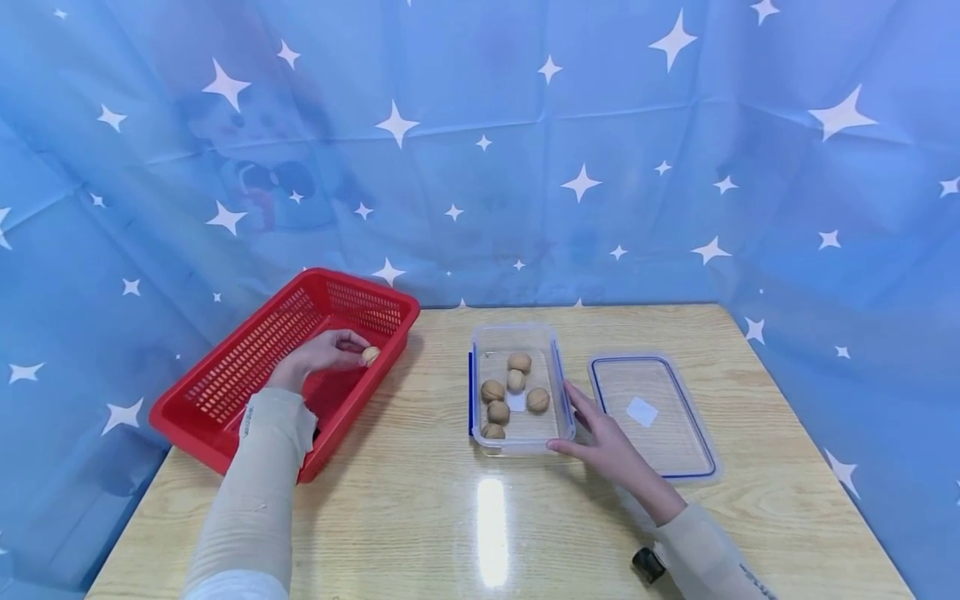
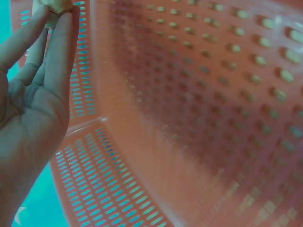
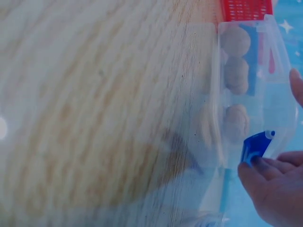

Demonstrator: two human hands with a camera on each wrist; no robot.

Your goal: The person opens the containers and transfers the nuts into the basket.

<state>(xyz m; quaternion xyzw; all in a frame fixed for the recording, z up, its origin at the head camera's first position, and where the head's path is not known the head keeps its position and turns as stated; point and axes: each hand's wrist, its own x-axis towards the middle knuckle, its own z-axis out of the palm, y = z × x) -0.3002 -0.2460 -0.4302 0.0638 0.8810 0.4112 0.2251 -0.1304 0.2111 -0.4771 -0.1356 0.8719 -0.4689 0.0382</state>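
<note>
My left hand [image 1: 324,357] reaches into the red plastic basket [image 1: 408,312] and pinches a walnut [image 1: 371,356] between thumb and fingertips. In the left wrist view, that walnut [image 2: 57,4] shows at the top edge, held up beside the basket's slotted wall. Several walnuts [image 1: 537,400] lie in a clear plastic container [image 1: 536,435], mostly on its left and middle. My right hand [image 1: 603,442] holds the container's near right corner, thumb at the front rim and fingers along the right side. In the right wrist view, those fingers meet a blue latch [image 3: 255,149].
Right of the container, a clear lid [image 1: 678,442] with a blue seal and a white label lies flat on the wooden table [image 1: 397,517]. A blue curtain [image 1: 480,233] with white stars hangs behind and at both sides. A small black object [image 1: 647,565] sits by the right sleeve.
</note>
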